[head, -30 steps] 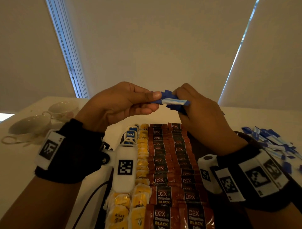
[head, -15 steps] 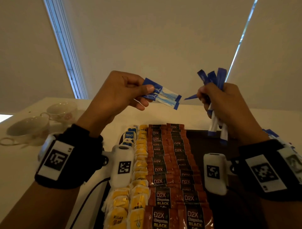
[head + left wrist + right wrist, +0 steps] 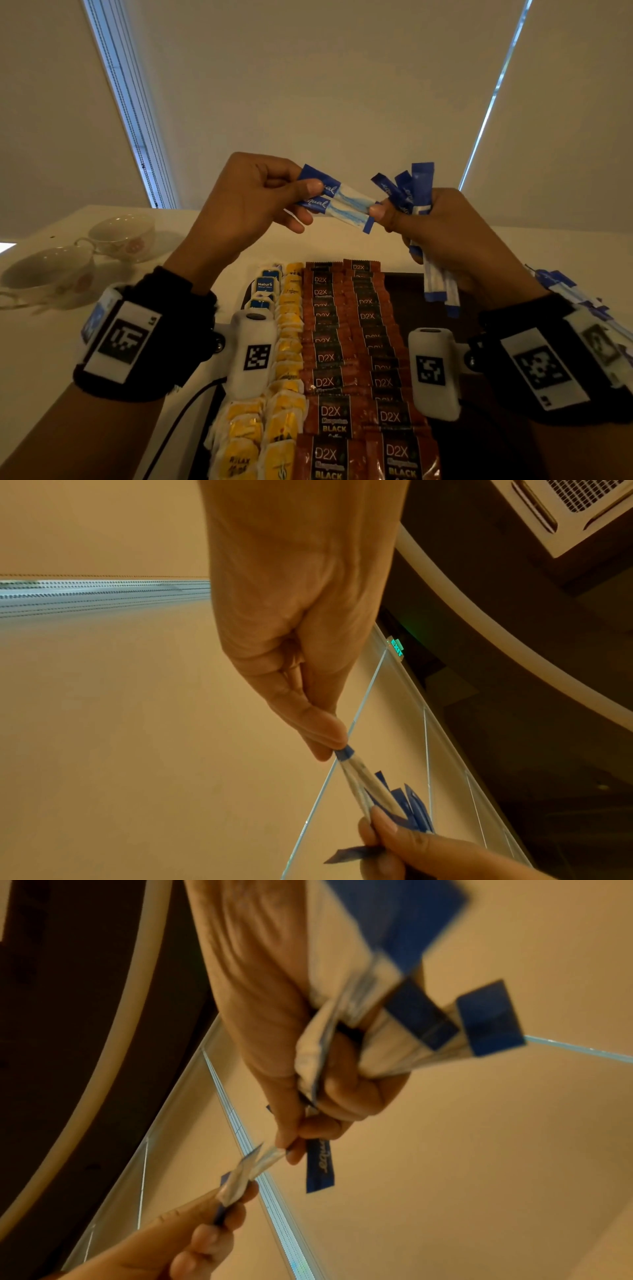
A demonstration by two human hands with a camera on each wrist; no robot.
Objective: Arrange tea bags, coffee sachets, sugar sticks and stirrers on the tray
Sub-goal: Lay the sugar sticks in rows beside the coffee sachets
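Pale blinds hang behind a white table (image 3: 41,359) where a dark tray (image 3: 404,294) already carries rows of yellow tea bags (image 3: 287,346) and brown coffee sachets (image 3: 346,342), its right side bare. Above it, the left hand (image 3: 239,212) pinches two sugar sticks (image 3: 339,202) whose far ends meet the right hand (image 3: 455,240), itself clenched round a bundle of sticks (image 3: 416,192). Sugar looks only begun, with loose sticks (image 3: 561,284) waiting on the table at right; no stirrers are visible.

- On your tray (image 3: 404,291), the coffee sachets (image 3: 346,356) fill the middle in two columns.
- The tea bags (image 3: 284,363) lie just left of them.
- Two teacups (image 3: 85,253) stand well left of the tray.
- Loose sugar sticks (image 3: 582,298) lie to its right.
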